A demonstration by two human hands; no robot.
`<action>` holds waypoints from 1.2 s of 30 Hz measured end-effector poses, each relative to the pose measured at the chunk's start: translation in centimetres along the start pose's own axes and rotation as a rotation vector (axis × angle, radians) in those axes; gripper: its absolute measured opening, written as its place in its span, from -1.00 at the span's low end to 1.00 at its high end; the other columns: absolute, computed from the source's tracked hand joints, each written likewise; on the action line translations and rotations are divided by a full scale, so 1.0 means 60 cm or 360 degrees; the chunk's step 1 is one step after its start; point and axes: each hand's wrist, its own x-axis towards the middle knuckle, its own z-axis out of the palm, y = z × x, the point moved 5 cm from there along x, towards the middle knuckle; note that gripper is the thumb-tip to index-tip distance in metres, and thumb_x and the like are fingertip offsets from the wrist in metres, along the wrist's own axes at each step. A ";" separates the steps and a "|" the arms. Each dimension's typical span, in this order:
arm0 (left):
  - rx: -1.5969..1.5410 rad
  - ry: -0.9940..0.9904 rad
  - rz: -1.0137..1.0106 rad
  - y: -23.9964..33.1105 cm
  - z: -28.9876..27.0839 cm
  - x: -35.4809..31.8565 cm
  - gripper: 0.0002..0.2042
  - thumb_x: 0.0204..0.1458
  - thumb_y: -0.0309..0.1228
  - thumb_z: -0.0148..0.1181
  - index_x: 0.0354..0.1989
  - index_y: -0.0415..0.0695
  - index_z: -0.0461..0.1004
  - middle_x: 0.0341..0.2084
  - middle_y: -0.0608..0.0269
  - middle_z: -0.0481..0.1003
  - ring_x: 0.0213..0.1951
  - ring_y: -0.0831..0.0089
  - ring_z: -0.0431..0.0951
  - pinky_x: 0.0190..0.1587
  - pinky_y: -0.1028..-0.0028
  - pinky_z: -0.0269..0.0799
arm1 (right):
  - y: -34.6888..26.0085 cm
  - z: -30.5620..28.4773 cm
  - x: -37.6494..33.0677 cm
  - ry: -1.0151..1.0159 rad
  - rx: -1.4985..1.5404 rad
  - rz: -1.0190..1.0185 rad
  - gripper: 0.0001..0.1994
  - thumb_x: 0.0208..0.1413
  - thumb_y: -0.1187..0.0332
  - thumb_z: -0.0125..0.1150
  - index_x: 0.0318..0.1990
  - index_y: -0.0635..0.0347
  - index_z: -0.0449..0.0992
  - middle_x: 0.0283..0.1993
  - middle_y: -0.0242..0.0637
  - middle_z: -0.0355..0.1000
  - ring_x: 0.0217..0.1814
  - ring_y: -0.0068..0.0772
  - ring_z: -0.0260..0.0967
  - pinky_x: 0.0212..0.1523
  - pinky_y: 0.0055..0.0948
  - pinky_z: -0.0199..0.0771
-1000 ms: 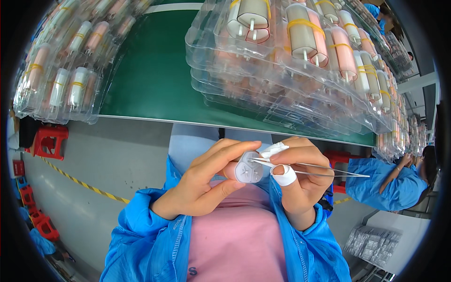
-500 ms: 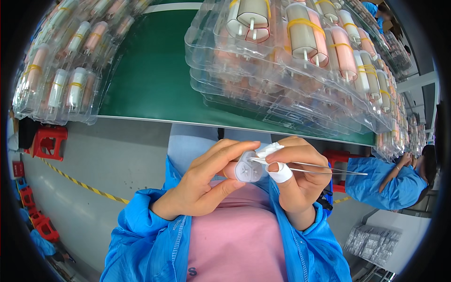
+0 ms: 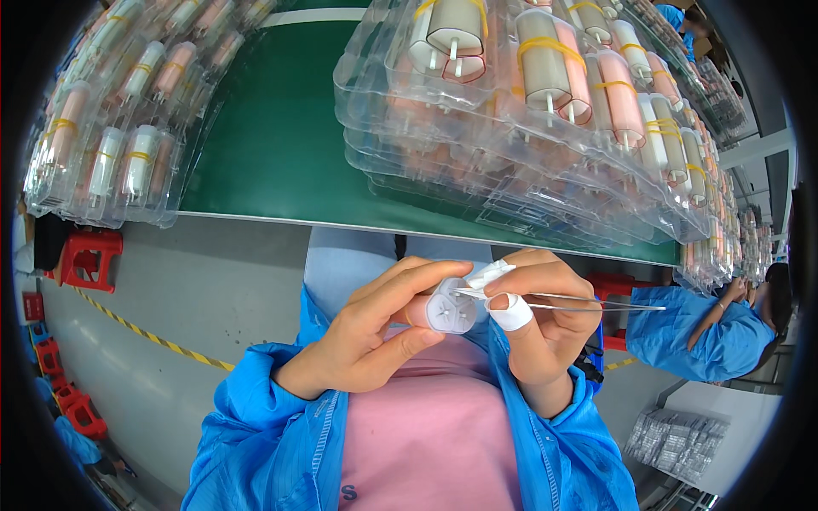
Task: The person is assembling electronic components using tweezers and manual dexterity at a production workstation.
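Observation:
My left hand (image 3: 362, 332) is closed around a pinkish container with a clear, three-lobed end (image 3: 452, 312), small pins showing inside it. That end faces right, toward my other hand. Metal tweezers (image 3: 588, 304) are pinched in my right hand (image 3: 550, 324), their tips at the upper rim of the clear end. Whether the tips grip anything is too small to tell. White wrapping covers the right thumb (image 3: 511, 312) and the index fingertip (image 3: 492, 274). Both hands are above my lap, just in front of the table edge.
Stacked clear plastic trays (image 3: 511, 170) hold banded grey, pink and white cylinders on the green table (image 3: 264, 128). More trays (image 3: 111, 145) stand at the left. A co-worker in a blue sleeve (image 3: 686, 332) sits at the right. A red stool (image 3: 89, 260) is at the left.
The clear end has turned slightly in my left hand, and its pins face a little differently. The tweezers have shifted very slightly; both grips stay the same.

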 end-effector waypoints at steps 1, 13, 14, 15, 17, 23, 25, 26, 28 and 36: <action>-0.0017 -0.0003 -0.0015 -0.001 0.000 0.000 -0.49 0.01 -0.55 0.08 0.17 -0.41 0.16 -0.05 0.05 0.29 -0.04 0.40 0.32 0.01 0.48 0.23 | 0.000 0.000 0.000 -0.0001 0.0001 -0.0006 -0.89 -0.15 0.58 0.25 -0.39 0.29 0.53 -0.43 -0.13 0.49 -0.46 -0.38 0.45 -0.46 -0.55 0.41; 0.0065 -0.0003 -0.0008 0.005 0.001 0.003 -0.50 -0.01 -0.57 0.07 0.15 -0.41 0.19 -0.05 0.03 0.31 -0.06 0.38 0.35 -0.03 0.47 0.27 | -0.007 0.001 0.006 -0.0046 -0.0100 -0.0038 -0.90 -0.17 0.57 0.25 -0.41 0.27 0.54 -0.46 -0.19 0.50 -0.45 -0.35 0.47 -0.43 -0.51 0.42; 0.0116 -0.0002 0.0001 0.007 0.000 0.005 -0.51 -0.01 -0.57 0.08 0.14 -0.41 0.20 -0.06 0.02 0.31 -0.06 0.38 0.35 -0.05 0.47 0.28 | -0.008 0.002 0.007 -0.0066 -0.0145 -0.0041 -0.90 -0.17 0.57 0.25 -0.41 0.27 0.53 -0.46 -0.20 0.50 -0.45 -0.34 0.47 -0.42 -0.51 0.42; 0.0166 0.0000 0.0011 0.008 -0.001 0.005 -0.51 -0.02 -0.57 0.08 0.14 -0.41 0.21 -0.06 0.02 0.32 -0.06 0.37 0.36 -0.06 0.47 0.29 | -0.009 0.003 0.008 -0.0081 -0.0166 -0.0033 -0.89 -0.18 0.57 0.25 -0.41 0.26 0.53 -0.47 -0.21 0.50 -0.45 -0.33 0.47 -0.42 -0.51 0.41; 0.0223 0.0047 0.0068 0.005 0.000 0.005 -0.51 -0.03 -0.59 0.08 0.13 -0.41 0.22 -0.07 0.01 0.33 -0.09 0.37 0.37 -0.08 0.46 0.30 | -0.009 0.004 0.009 -0.0112 -0.0208 -0.0017 -0.89 -0.18 0.57 0.25 -0.41 0.26 0.53 -0.48 -0.22 0.50 -0.46 -0.32 0.46 -0.41 -0.50 0.41; 0.0805 0.0079 0.0211 0.016 -0.002 0.011 -0.45 -0.14 -0.64 0.17 0.13 -0.34 0.24 -0.10 -0.01 0.36 -0.17 0.19 0.36 -0.13 0.38 0.33 | -0.021 0.017 0.018 -0.0262 -0.0471 -0.0167 -0.89 -0.19 0.56 0.25 -0.42 0.26 0.52 -0.47 -0.24 0.47 -0.47 -0.29 0.43 -0.47 -0.48 0.38; 0.0993 0.0066 0.0251 0.019 -0.001 0.015 -0.44 -0.15 -0.65 0.16 0.14 -0.33 0.24 -0.10 -0.01 0.35 -0.16 0.19 0.36 -0.11 0.37 0.31 | -0.030 0.028 0.014 -0.0295 -0.0734 -0.0291 -0.89 -0.20 0.57 0.25 -0.43 0.26 0.51 -0.46 -0.24 0.46 -0.46 -0.27 0.43 -0.48 -0.47 0.38; 0.0997 0.0062 0.0229 0.016 -0.002 0.016 -0.44 -0.14 -0.64 0.16 0.14 -0.33 0.24 -0.09 -0.01 0.35 -0.16 0.19 0.35 -0.10 0.38 0.31 | -0.033 0.031 0.012 -0.0310 -0.0867 -0.0352 -0.89 -0.20 0.57 0.25 -0.43 0.26 0.51 -0.45 -0.24 0.46 -0.46 -0.27 0.43 -0.48 -0.47 0.38; 0.0784 0.0075 0.0120 0.013 -0.005 0.014 -0.47 -0.10 -0.63 0.11 0.15 -0.33 0.23 -0.08 0.00 0.34 -0.12 0.24 0.36 -0.07 0.38 0.30 | -0.024 0.024 0.014 -0.0242 -0.0663 -0.0287 -0.85 -0.24 0.57 0.29 -0.41 0.27 0.52 -0.44 -0.23 0.46 -0.48 -0.30 0.40 -0.49 -0.51 0.37; -0.0146 -0.0002 -0.0050 0.004 -0.005 0.007 -0.48 0.03 -0.56 0.05 0.20 -0.36 0.12 0.02 0.01 0.31 0.12 0.29 0.31 0.16 0.35 0.19 | -0.004 -0.014 -0.012 0.0243 0.0108 0.0205 -0.78 -0.19 0.58 0.32 -0.30 0.38 0.53 -0.31 -0.09 0.46 -0.45 -0.51 0.37 -0.48 -0.62 0.32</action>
